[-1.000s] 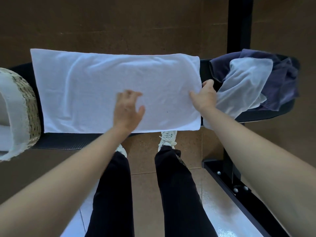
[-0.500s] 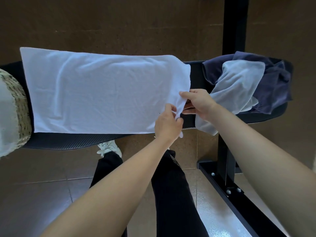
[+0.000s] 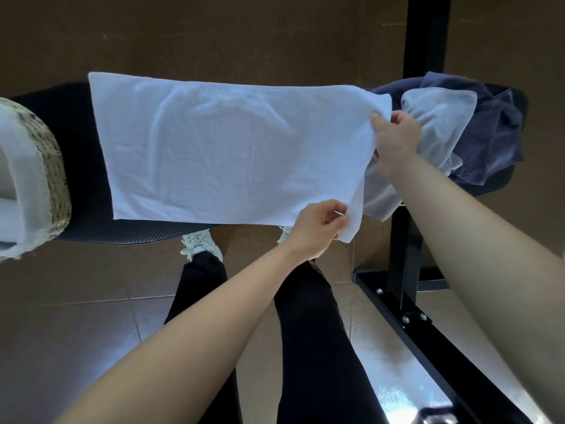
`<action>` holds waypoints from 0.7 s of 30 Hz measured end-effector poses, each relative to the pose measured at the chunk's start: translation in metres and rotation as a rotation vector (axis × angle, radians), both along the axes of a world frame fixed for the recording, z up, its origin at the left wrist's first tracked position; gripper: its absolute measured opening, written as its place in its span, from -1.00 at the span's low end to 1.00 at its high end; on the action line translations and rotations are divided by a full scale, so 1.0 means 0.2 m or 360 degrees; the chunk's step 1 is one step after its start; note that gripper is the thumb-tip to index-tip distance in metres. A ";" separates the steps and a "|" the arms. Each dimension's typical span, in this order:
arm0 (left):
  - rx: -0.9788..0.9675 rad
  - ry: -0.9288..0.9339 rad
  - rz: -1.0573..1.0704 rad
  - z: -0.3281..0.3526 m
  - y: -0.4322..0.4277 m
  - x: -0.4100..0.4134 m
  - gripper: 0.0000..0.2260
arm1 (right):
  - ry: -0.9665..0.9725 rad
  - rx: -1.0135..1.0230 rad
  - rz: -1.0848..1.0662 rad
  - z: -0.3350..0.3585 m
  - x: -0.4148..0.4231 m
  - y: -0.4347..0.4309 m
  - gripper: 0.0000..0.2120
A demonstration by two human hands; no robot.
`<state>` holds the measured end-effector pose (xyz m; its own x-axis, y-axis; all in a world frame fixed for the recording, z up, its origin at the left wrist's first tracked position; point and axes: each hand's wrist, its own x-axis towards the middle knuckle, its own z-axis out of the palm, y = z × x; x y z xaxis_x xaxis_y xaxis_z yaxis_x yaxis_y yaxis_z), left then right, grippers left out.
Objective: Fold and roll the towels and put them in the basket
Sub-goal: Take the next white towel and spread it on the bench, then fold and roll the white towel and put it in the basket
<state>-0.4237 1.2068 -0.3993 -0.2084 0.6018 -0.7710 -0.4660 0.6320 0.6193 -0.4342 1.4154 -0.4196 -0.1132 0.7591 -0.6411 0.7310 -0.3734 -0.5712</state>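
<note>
- The left hand is the nearest one. Its thumb and curled fingers pinch the near right corner of the white rectangular terry towel. This corner is lifted a little and hangs over the near edge of the black padded bench.
- From the left hand the towel stretches away to the left, flat on the bench, with only soft wrinkles. It has the shape of a long strip, so I judge that the folding is made or almost made, and the rolling is not yet begun.
- The right hand is beyond the left hand and a bit to the right. It grips the far right corner of the same towel, with the fingers curled round the edge.
- Both forearms are stretched forward, and the two hands hold the short right end between them. I read this as the start position for a roll toward the left.
- Just behind the right hand lies a loose heap: a pale grey towel on top of a dark blue towel. Both are not folded, so they are left to do.
- Far to the left of both hands stands the woven straw basket with a white cloth rim. I cannot tell if a rolled towel is inside.
</note>
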 end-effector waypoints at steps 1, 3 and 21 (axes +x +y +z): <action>-0.0006 0.0024 -0.0010 0.01 -0.02 -0.01 -0.89 | 0.0011 0.0041 -0.0024 0.02 0.01 -0.01 -0.80; -0.0022 0.0089 -0.0031 0.04 -0.07 -0.04 -0.88 | 0.0097 0.0040 -0.0080 0.06 0.01 -0.04 -0.80; -0.0521 0.0457 0.0717 0.05 -1.08 -0.70 -0.84 | 0.0529 -0.0302 0.0205 0.19 -0.82 -0.88 -0.84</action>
